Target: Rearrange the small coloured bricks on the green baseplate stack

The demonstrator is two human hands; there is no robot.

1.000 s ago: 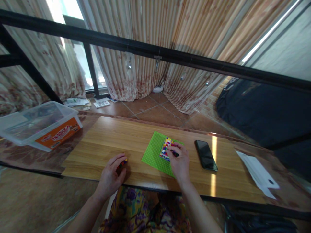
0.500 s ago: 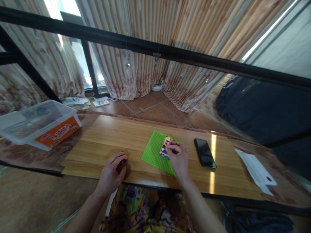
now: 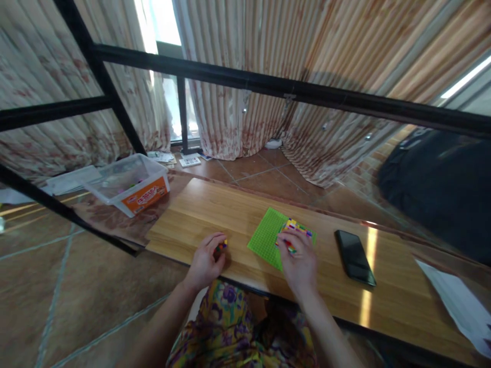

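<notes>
A green studded baseplate [image 3: 265, 236] lies on the wooden table [image 3: 215, 212]. On it sits a flat patch of small coloured bricks [image 3: 294, 225]. My right hand [image 3: 299, 261] rests on the plate's near right part, fingertips pressed on the bricks and hiding part of them. My left hand [image 3: 205, 260] lies on the table to the left of the plate, curled around a small clump of coloured bricks [image 3: 220, 247].
A black phone [image 3: 354, 249] lies right of the plate. White paper [image 3: 458, 304] sits at the far right. A clear plastic bin with an orange label [image 3: 132, 184] stands at the back left. A black metal frame [image 3: 268, 87] crosses overhead; tiled floor and curtains lie beyond.
The view has swung left and down, so more floor and the bin show. Both hands stay where they were on the bricks and the table.
</notes>
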